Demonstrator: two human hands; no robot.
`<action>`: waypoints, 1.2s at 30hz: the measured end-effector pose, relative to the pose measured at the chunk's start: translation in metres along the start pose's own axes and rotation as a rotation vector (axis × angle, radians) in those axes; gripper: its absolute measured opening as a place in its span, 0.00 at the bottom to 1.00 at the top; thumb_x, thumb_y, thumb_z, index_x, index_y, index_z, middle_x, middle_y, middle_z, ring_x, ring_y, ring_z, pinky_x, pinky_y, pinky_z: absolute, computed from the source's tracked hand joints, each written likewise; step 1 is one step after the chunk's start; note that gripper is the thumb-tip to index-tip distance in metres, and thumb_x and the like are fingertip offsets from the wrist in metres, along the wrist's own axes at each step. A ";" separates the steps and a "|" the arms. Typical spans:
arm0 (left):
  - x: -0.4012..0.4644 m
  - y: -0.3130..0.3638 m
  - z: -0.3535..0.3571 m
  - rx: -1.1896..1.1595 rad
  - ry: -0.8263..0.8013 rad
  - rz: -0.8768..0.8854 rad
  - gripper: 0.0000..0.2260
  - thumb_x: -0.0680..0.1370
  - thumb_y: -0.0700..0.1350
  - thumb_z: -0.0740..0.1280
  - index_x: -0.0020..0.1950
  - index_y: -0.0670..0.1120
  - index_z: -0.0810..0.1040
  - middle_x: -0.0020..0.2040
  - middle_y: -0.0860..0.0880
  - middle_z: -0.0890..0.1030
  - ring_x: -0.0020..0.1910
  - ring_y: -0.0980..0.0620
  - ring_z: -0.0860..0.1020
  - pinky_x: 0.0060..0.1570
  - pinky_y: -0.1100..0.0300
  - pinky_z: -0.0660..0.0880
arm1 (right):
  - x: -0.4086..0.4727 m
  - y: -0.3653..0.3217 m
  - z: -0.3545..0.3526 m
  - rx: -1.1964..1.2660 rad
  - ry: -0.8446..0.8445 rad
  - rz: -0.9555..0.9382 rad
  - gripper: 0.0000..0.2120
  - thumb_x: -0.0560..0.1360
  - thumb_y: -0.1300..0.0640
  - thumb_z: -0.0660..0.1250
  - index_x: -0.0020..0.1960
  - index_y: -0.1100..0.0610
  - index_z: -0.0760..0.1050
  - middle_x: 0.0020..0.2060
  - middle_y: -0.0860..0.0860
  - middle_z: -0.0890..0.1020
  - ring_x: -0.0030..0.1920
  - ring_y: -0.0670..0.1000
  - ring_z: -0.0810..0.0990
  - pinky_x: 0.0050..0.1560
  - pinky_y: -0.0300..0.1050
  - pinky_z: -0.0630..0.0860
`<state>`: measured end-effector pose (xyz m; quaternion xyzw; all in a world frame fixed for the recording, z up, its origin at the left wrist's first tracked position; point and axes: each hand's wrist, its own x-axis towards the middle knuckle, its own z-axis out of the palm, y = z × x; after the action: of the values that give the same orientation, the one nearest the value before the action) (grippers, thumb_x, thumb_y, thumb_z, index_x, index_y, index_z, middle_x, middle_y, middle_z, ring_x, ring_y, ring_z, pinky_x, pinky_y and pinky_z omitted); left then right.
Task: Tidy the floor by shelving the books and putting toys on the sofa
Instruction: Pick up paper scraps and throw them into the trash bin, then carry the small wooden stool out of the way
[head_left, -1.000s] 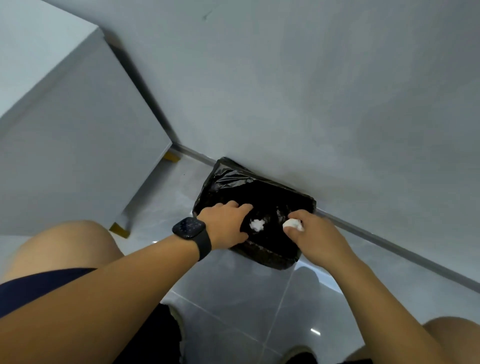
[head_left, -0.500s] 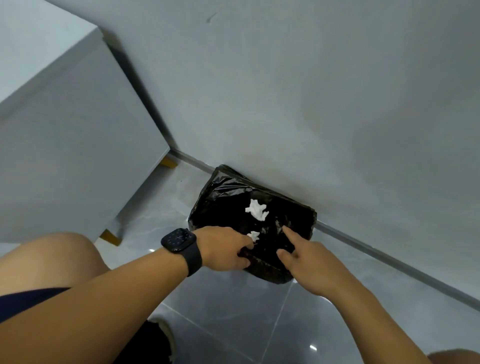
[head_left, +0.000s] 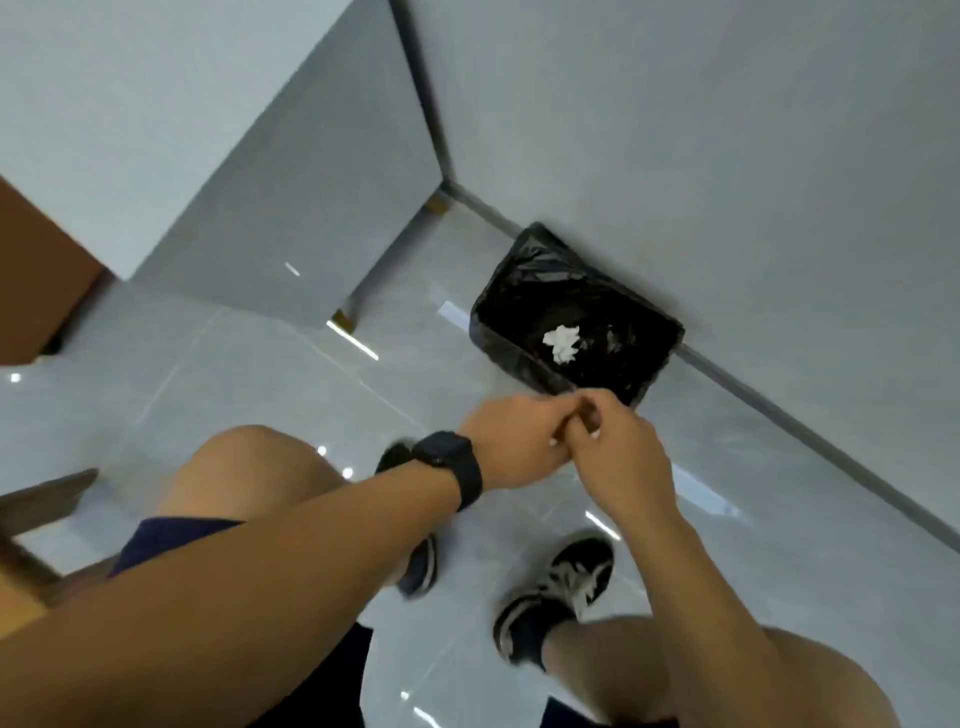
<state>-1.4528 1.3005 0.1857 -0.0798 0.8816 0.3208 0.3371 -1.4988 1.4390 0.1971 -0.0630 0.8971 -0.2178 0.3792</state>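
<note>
No books, toys, shelf or sofa are in view. My left hand, with a black watch on its wrist, and my right hand meet in front of me above the floor, just short of the bin. The fingers of both hands are curled and touch each other. A tiny white speck shows between them; I cannot tell what it is. A black-lined waste bin stands against the wall, with a crumpled white tissue inside it.
A white cabinet on short legs stands to the left of the bin. A brown panel is at the far left and a wooden edge at lower left. My shoes stand on the glossy grey tile floor.
Both hands have pulled back out of the bin and come together. The tissue now lies in the bin. My view has risen and swung, as I stand up from a crouch.
</note>
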 end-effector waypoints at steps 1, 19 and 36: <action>-0.009 -0.010 0.002 -0.092 -0.016 -0.092 0.15 0.81 0.47 0.61 0.68 0.55 0.72 0.60 0.51 0.80 0.56 0.47 0.79 0.53 0.50 0.77 | -0.002 0.004 0.007 0.030 -0.020 0.027 0.14 0.82 0.48 0.61 0.67 0.45 0.73 0.56 0.46 0.81 0.55 0.52 0.79 0.54 0.51 0.77; -0.484 0.139 -0.154 -0.212 0.128 -0.309 0.12 0.82 0.48 0.59 0.64 0.54 0.76 0.59 0.51 0.81 0.54 0.51 0.78 0.57 0.53 0.76 | -0.411 -0.218 -0.171 -0.325 -0.327 -0.364 0.13 0.81 0.50 0.59 0.61 0.49 0.78 0.55 0.51 0.82 0.53 0.53 0.80 0.50 0.47 0.76; -0.745 0.079 0.003 -0.835 0.635 -0.631 0.11 0.83 0.46 0.62 0.63 0.52 0.79 0.53 0.54 0.79 0.47 0.58 0.77 0.47 0.66 0.71 | -0.583 -0.297 0.016 -0.599 -0.709 -0.757 0.13 0.81 0.51 0.59 0.61 0.51 0.79 0.51 0.49 0.83 0.48 0.51 0.81 0.49 0.46 0.79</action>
<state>-0.9135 1.3075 0.7054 -0.5539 0.6728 0.4844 0.0770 -1.0924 1.3294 0.6981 -0.5513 0.6535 -0.0410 0.5171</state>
